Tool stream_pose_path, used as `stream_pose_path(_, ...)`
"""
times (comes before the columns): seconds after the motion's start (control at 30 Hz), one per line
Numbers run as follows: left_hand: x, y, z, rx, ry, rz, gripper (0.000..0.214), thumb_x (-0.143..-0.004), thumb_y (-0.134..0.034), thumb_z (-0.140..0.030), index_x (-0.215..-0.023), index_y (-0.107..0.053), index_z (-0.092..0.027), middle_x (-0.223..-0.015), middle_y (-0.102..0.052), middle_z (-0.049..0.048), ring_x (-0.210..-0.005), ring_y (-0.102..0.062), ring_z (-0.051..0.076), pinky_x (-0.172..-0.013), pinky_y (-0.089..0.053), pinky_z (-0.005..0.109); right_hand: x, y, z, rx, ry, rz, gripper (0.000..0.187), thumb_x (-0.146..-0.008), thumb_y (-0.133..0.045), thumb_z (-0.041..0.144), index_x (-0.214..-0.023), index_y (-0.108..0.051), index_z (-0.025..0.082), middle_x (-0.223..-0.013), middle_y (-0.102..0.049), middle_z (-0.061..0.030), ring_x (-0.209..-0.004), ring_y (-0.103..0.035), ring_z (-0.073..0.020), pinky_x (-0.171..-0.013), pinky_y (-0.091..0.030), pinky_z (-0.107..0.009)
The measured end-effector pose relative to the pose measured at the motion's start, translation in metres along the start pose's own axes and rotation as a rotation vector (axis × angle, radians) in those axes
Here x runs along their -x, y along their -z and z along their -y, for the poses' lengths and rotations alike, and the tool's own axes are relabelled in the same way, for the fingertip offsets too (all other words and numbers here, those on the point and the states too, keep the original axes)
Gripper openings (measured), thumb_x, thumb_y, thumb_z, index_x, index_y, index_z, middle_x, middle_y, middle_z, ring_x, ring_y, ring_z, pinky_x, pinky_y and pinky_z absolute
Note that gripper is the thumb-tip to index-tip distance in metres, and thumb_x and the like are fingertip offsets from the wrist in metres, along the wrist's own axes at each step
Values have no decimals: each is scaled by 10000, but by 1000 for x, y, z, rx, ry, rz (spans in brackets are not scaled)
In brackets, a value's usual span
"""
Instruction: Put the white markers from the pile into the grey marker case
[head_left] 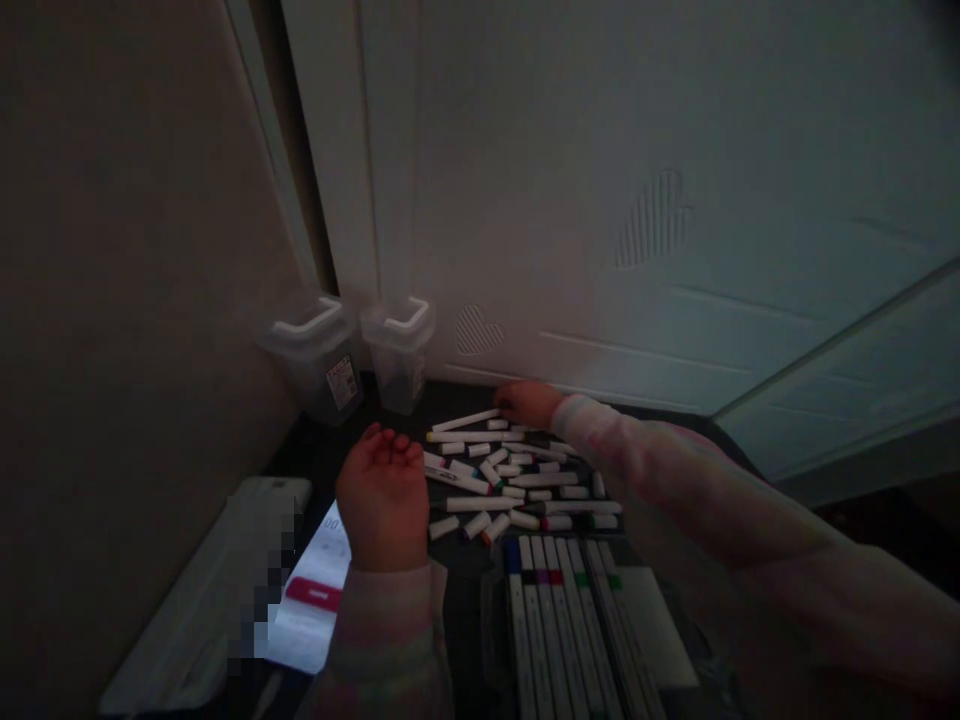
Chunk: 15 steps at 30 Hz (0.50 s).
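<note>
Several white markers and loose caps [517, 480] lie scattered on a dark surface. My right hand [527, 401] reaches to the far edge of the pile and its fingers close on the end of a long white marker [466, 421]. My left hand [382, 495] hovers left of the pile with its fingers curled into a loose fist; nothing shows in it. In front of me an open case [570, 620] holds a row of markers with coloured bands.
Two clear plastic containers [319, 360] [397, 350] with white handles stand at the back left against a white door. A lit phone screen [315, 590] and a white flat object [217, 590] lie at the lower left. The scene is very dim.
</note>
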<state>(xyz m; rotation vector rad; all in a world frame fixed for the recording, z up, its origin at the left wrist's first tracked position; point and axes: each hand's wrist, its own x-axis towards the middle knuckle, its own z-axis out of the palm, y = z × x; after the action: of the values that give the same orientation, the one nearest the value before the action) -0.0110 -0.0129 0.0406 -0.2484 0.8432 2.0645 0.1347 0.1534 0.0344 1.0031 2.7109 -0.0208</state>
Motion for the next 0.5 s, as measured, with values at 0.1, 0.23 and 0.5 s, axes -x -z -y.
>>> stream_pose_path(0.1,2,-1,-1,142,87,-15,120,-626,-447,-38,-674,-486,-140,-579,-457,-32,-497,-446,54,-461,-366,169,-2,-1,-2,-28,38,21,314,-777,-479,239,-1066,-595,197,-1088,-605,-75,-953,-564,-199,-787,-396,-266)
stream_pose_path(0.23,1,1,1,165,120,8,122,-644,-439,-29,-672,-500,-131,-573,-471,-24,-504,-450,62,-451,-360,167,-2,-2,-4,-71,56,27,283,-803,-476,248,-1052,-600,196,-1080,-601,-67,-958,-558,-183,-812,-392,-259)
stream_pose_path(0.5,1,1,3,161,155,-4,133,-663,-422,-20,-669,-502,-126,-565,-471,-19,-489,-445,63,-441,-354,169,2,-3,-5,-176,-78,-71,206,-838,-473,275,-942,-568,126,-972,-600,-78,-872,-562,-155,-788,-433,-344)
